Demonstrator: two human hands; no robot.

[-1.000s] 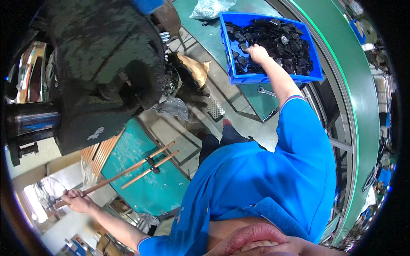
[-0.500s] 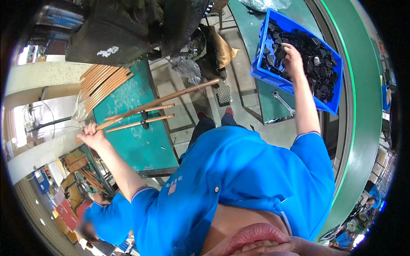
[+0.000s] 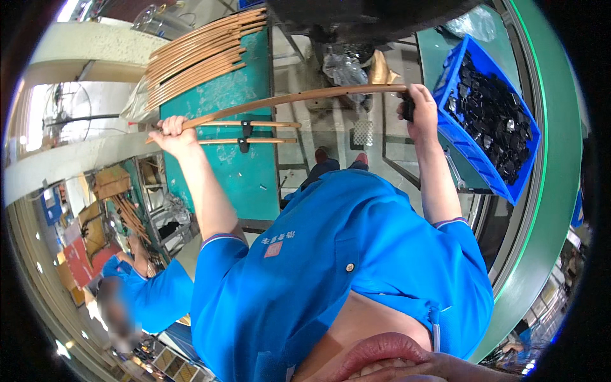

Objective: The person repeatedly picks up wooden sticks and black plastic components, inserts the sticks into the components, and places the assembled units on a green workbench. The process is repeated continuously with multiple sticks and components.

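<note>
My left hand (image 3: 176, 137) is closed around the near-left end of a long, slightly curved wooden-coloured strip (image 3: 293, 97) with small dark holes along it. The strip stretches to the right over the gap between two tables. At its far end my right hand (image 3: 422, 116) pinches a small black plastic piece (image 3: 407, 107), which sits against the strip's tip. Fingers partly hide that piece. Below the strip, two similar thin strips (image 3: 273, 141) lie on the green table, each with a black fitting (image 3: 244, 145) around its middle.
A stack of wooden-coloured strips (image 3: 197, 57) covers the back of the green table (image 3: 254, 175). On the right, a blue crate (image 3: 474, 153) holds many black plastic pieces (image 3: 493, 114). A wrench (image 3: 454, 169) lies beside it. Another person's blue sleeve (image 3: 159, 296) shows at lower left.
My right hand has left the blue crate with a black plastic piece and come to the strip's end. My left hand still holds the strip, now lying more level. The view has shifted.
</note>
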